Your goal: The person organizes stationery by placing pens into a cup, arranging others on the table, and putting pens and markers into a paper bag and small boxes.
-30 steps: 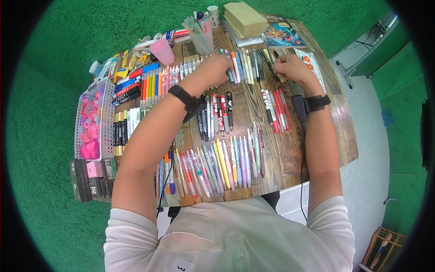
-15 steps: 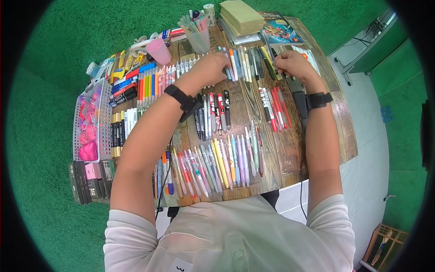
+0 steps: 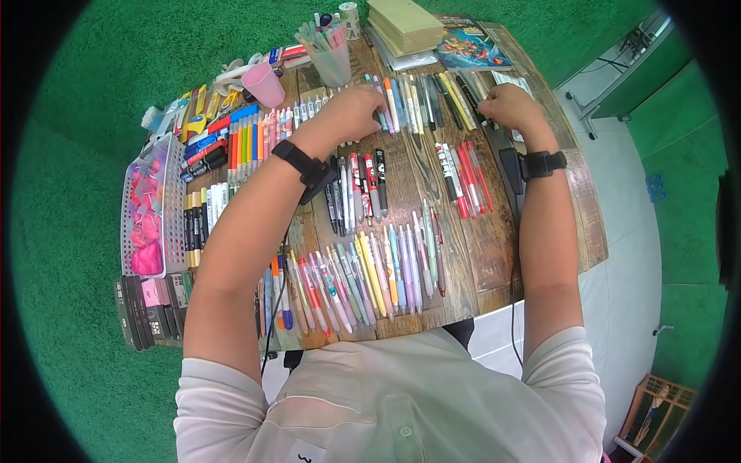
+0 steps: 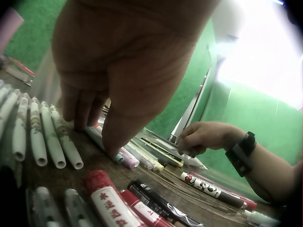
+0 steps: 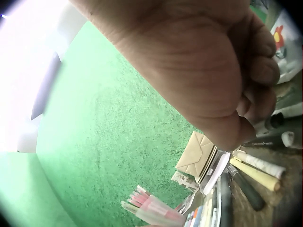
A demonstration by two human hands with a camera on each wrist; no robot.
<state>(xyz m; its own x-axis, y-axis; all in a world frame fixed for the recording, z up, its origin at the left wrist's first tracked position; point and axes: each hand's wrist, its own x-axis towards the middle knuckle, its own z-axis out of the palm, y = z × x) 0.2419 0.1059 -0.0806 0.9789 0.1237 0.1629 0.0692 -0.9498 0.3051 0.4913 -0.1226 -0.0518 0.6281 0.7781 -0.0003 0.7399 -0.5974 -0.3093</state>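
Observation:
In the head view the left hand reaches over the left part of the upper pen row. The left wrist view has its thumb and fingers around a teal-ended pen lying on the table, beside white patterned pens. At the right end of that row, the right hand has curled fingers at a dark pen, pinching its near end. Yellow pens lie just left of it. In the right wrist view the palm hides most of the grip; a black pen end shows beside the fingers.
Red and black pens, red pens and a long front row of pens lie nearer the body. A pen cup, pink cup, envelopes and book stand or lie behind. A white basket is left.
The right hand has shifted slightly right along the row, and the dark pen at its fingers now lies flatter beside the yellow pens. The left hand stays at the same pens.

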